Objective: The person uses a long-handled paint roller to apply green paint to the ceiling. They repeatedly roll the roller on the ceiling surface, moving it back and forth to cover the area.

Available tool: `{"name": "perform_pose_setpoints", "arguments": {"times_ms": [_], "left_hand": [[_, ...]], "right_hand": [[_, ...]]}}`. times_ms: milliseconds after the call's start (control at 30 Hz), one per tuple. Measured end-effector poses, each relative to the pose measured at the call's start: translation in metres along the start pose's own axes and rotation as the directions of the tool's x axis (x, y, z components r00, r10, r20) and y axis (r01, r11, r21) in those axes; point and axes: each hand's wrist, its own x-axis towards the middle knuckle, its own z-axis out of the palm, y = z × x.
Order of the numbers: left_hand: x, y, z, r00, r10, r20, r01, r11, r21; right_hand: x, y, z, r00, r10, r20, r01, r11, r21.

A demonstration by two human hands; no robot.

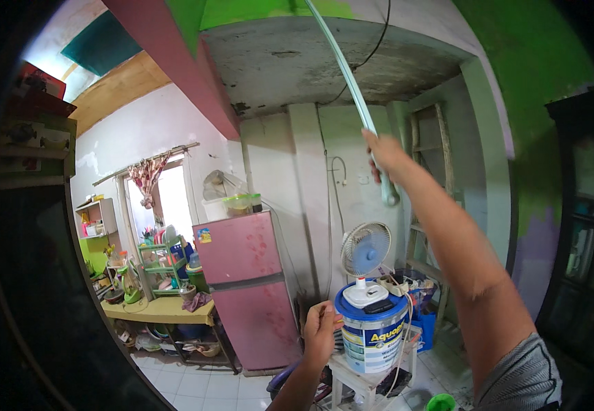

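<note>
My right hand [384,152] is raised high and wrapped round a long pale green pole [349,72]. The pole's thick rounded end hangs just below my fist, and its upper end runs out of the picture at the top. Lower down, my left hand [320,334] is closed, with a small orange bit showing at its fingertips that I cannot make out. Right beside it stands a paint bucket [372,346] with a blue lid. A small white desk fan [366,255] and a dark flat object [380,305] sit on the lid.
The bucket rests on a white stool [340,378]. A pink fridge [249,294] stands left of it, and a cluttered yellow table [166,312] farther left. Behind, a wooden ladder [445,157] leans on the wall. A dark glass-fronted cabinet [578,226] is at right; a cable crosses the stained ceiling.
</note>
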Motion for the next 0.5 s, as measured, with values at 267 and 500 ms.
{"name": "perform_pose_setpoints", "arguments": {"times_ms": [267,500], "left_hand": [[0.029,0.021,-0.031,0.999,-0.046,0.0,0.046,0.998,-0.035],[0.056,0.018,-0.054,1.0,0.026,-0.006,-0.026,0.998,-0.051]], "right_hand": [[0.077,-0.123,0.027,0.997,-0.076,-0.022,0.075,0.995,-0.067],[0.077,-0.143,0.04,0.997,-0.08,-0.003,0.08,0.996,-0.047]]}}
